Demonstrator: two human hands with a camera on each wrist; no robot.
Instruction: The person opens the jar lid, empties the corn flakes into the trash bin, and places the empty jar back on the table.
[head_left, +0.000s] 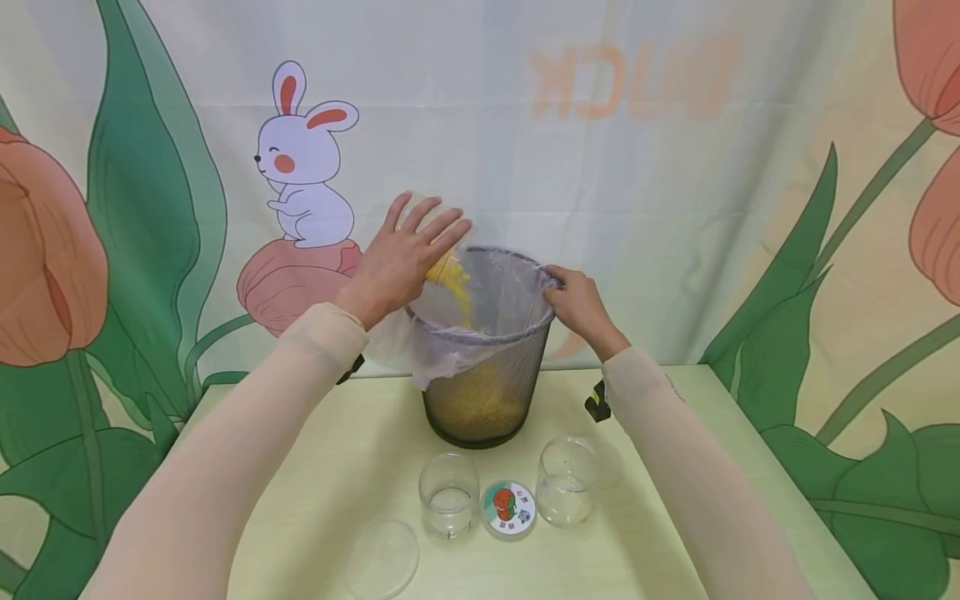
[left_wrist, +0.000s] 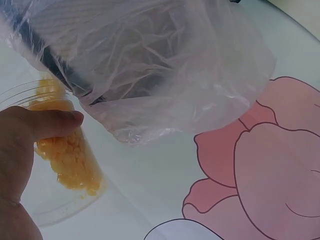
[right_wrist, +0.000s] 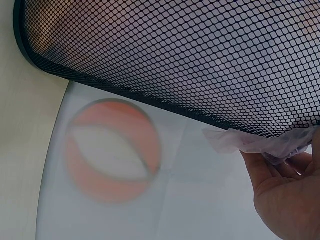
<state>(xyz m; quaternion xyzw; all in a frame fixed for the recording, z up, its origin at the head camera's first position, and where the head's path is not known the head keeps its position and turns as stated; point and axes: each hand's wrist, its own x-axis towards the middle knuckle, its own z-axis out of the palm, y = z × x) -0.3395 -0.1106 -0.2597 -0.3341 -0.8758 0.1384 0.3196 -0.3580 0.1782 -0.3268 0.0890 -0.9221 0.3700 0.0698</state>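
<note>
My left hand grips a clear jar and tips it over the left rim of a black mesh wastebasket. Yellow kernels that look like corn spill from its mouth into the basket, and more lie along the jar's wall in the left wrist view. A thin translucent bag lines the basket and folds over the rim. On the far right of that rim, my right hand holds the edge and the bag, its thumb and fingers curled round them. Yellowish contents show through the mesh near the bottom.
Two clear jars stand on the table before the basket, with a round lid bearing a tomato picture between them. A clear disc lies front left. Behind the table hangs a printed curtain.
</note>
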